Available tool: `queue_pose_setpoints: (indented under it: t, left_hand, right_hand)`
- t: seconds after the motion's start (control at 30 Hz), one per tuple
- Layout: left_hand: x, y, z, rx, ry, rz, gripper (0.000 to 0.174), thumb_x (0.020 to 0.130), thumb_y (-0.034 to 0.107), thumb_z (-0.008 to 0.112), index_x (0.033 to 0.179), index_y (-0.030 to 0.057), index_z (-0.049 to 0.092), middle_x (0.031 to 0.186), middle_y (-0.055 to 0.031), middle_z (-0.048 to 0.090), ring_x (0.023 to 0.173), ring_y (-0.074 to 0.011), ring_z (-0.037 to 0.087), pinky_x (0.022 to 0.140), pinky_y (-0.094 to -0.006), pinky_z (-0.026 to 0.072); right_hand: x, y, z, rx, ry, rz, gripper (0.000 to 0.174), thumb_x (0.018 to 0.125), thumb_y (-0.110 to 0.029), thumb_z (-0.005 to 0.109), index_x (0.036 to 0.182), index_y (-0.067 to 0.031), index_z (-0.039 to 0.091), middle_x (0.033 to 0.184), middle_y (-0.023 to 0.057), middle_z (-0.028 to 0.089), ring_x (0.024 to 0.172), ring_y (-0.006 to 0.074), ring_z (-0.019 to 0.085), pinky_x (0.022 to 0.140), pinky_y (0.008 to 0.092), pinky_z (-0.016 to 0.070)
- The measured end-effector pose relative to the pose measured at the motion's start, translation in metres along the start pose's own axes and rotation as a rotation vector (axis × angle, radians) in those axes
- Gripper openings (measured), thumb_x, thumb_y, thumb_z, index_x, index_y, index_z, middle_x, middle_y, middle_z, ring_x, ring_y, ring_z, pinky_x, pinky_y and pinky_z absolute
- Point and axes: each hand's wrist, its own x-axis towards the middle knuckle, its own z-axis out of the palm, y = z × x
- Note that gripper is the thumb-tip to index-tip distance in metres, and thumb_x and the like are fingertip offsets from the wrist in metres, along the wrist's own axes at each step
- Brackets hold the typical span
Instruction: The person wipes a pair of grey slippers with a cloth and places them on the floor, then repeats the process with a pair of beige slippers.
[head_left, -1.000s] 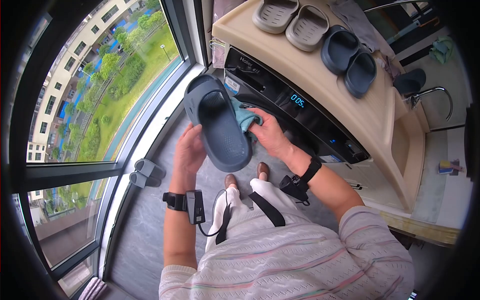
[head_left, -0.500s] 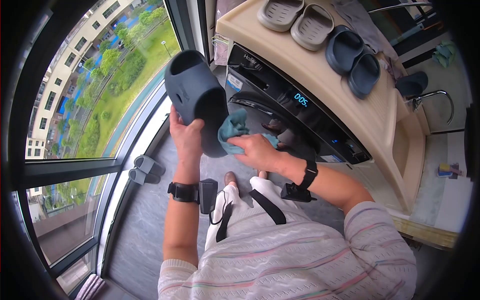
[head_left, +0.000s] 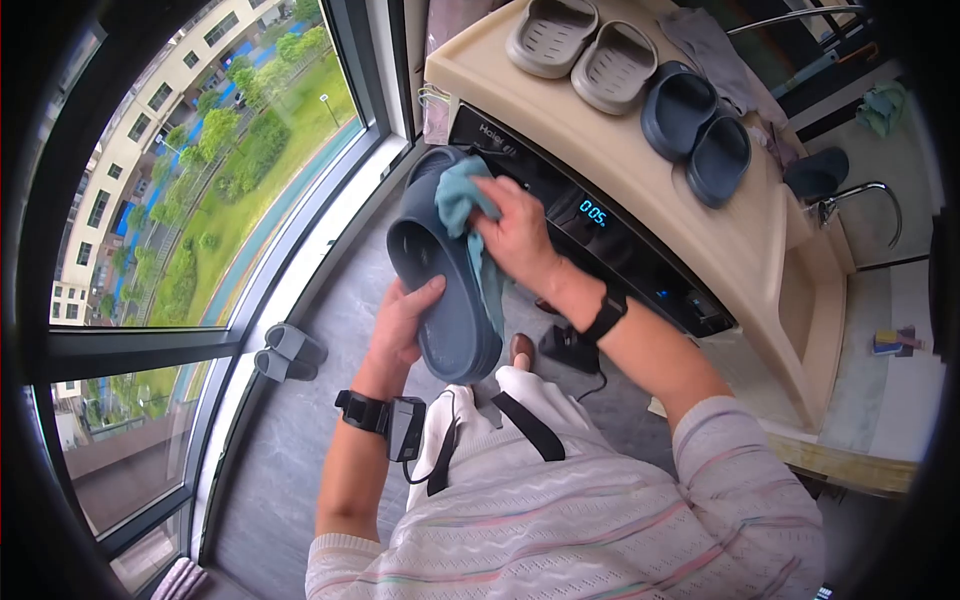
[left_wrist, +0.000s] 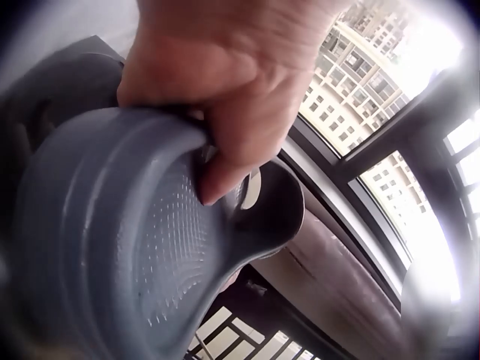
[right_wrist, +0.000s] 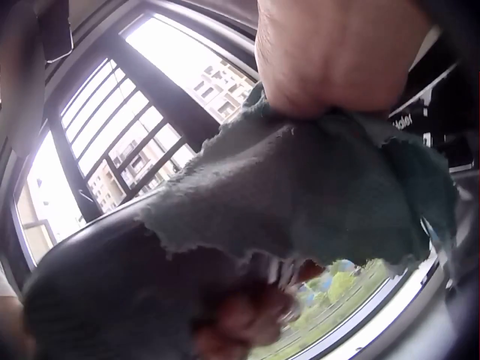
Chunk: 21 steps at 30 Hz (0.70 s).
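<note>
Tall windows (head_left: 200,170) line the left; a washer (head_left: 640,265) sits under a counter (head_left: 600,135) that bears more slippers (head_left: 610,65). In front of the washer, the left hand (head_left: 400,330) clamps the slipper (head_left: 455,325) at its heel end, thumb on the footbed. The right hand (head_left: 520,235) bunches a cloth (head_left: 455,195) against the toe strap. One dark blue-grey moulding with a dotted footbed, it likely feels light, rubbery and slick when wet; the thick heel rim seems the surest hold.

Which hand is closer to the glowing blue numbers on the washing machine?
Right. The right hand, pressing the cloth on the slipper, is close beside the numbers. The left hand holds the slipper lower down, farther from them.
</note>
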Motion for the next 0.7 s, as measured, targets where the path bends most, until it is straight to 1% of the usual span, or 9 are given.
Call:
queue_pose_setpoints:
  t: [0.13, 0.2, 0.27, 0.33, 0.4, 0.43, 0.47, 0.6, 0.7]
  left_hand:
    - [-0.019, 0.001, 0.005, 0.089, -0.026, -0.015, 0.045, 0.078, 0.006, 0.066, 0.119, -0.0016, 0.047, 0.106, -0.0103, 0.059, 0.092, -0.018, 0.061, 0.081, -0.0315, 0.0506]
    - [-0.02, 0.0, 0.001, 0.125, -0.036, 0.003, 0.052, 0.077, 0.004, 0.067, 0.123, -0.0004, 0.044, 0.109, -0.0097, 0.058, 0.096, -0.018, 0.058, 0.084, -0.031, 0.0481]
    - [-0.022, -0.001, 0.0, 0.225, -0.07, 0.181, 0.058, 0.076, 0.0, 0.065, 0.128, 0.0014, 0.04, 0.113, -0.0094, 0.055, 0.102, -0.0181, 0.055, 0.088, -0.0307, 0.0448]
    - [-0.021, 0.0, 0.0, 0.237, -0.051, 0.196, 0.056, 0.076, 0.0, 0.066, 0.126, 0.003, 0.043, 0.112, -0.0064, 0.057, 0.101, -0.0158, 0.055, 0.087, -0.0296, 0.0449]
    - [-0.017, 0.002, 0.0, 0.254, -0.035, 0.21, 0.054, 0.076, -0.001, 0.067, 0.124, 0.0046, 0.045, 0.111, -0.0034, 0.058, 0.099, -0.0134, 0.055, 0.086, -0.0286, 0.045]
    - [-0.015, 0.002, 0.001, 0.265, -0.019, 0.206, 0.059, 0.075, -0.004, 0.065, 0.128, 0.0031, 0.041, 0.114, -0.0066, 0.055, 0.103, -0.0158, 0.053, 0.089, -0.0296, 0.0436]
    - [-0.014, 0.002, 0.001, 0.275, -0.004, 0.202, 0.064, 0.074, -0.006, 0.062, 0.132, 0.0016, 0.036, 0.117, -0.0099, 0.053, 0.108, -0.0182, 0.051, 0.091, -0.0305, 0.0422]
    - [-0.014, -0.001, 0.003, 0.3, -0.047, 0.205, 0.067, 0.073, -0.007, 0.061, 0.134, 0.0008, 0.035, 0.118, -0.0105, 0.053, 0.106, -0.0183, 0.052, 0.091, -0.0298, 0.0422]
    - [-0.018, 0.005, 0.013, 0.418, -0.095, 0.139, 0.073, 0.071, -0.011, 0.063, 0.136, 0.003, 0.033, 0.119, -0.0073, 0.053, 0.108, -0.0151, 0.051, 0.095, -0.0287, 0.0387]
  right_hand:
    - [0.038, 0.029, -0.011, -0.085, -0.058, 0.103, 0.027, 0.074, -0.004, 0.063, 0.101, -0.0059, 0.063, 0.084, 0.0137, 0.062, 0.077, 0.0268, 0.062, 0.071, 0.0315, 0.0479]
    - [0.049, 0.041, -0.02, -0.086, -0.113, 0.058, 0.023, 0.077, -0.002, 0.06, 0.1, -0.0047, 0.063, 0.086, 0.0085, 0.066, 0.079, 0.0169, 0.063, 0.072, 0.027, 0.0484]
    - [0.065, 0.028, -0.037, 0.255, -0.14, 0.141, 0.021, 0.082, 0.003, 0.053, 0.099, -0.0037, 0.064, 0.088, -0.0006, 0.065, 0.078, 0.007, 0.059, 0.07, 0.0234, 0.0495]
    - [0.064, -0.006, -0.049, 0.504, -0.243, 0.19, 0.024, 0.08, 0.004, 0.055, 0.1, -0.0052, 0.064, 0.09, 0.0014, 0.064, 0.08, 0.0092, 0.059, 0.073, 0.0241, 0.0496]
    - [0.04, -0.031, -0.05, 0.158, -0.417, -0.076, 0.03, 0.075, 0.001, 0.062, 0.102, -0.0089, 0.064, 0.098, 0.0044, 0.061, 0.092, 0.016, 0.059, 0.08, 0.0283, 0.0475]
    - [0.029, -0.038, -0.048, -0.078, -0.519, -0.347, 0.037, 0.067, -0.005, 0.068, 0.103, -0.0145, 0.064, 0.106, 0.0071, 0.057, 0.106, 0.0248, 0.053, 0.089, 0.0351, 0.0415]
    - [0.015, -0.048, -0.043, -0.163, -0.526, -0.369, 0.038, 0.065, -0.011, 0.069, 0.101, -0.0183, 0.064, 0.114, 0.0069, 0.054, 0.11, 0.0287, 0.048, 0.092, 0.0393, 0.0364]
    - [0.011, -0.009, -0.04, -0.175, -0.471, -0.194, 0.036, 0.067, -0.011, 0.068, 0.102, -0.0178, 0.063, 0.114, 0.007, 0.055, 0.107, 0.0271, 0.051, 0.091, 0.0383, 0.0381]
    - [0.009, 0.016, -0.045, -0.229, -0.386, -0.144, 0.029, 0.07, -0.011, 0.066, 0.098, -0.0115, 0.061, 0.1, 0.0083, 0.059, 0.094, 0.0283, 0.055, 0.081, 0.0375, 0.0437]
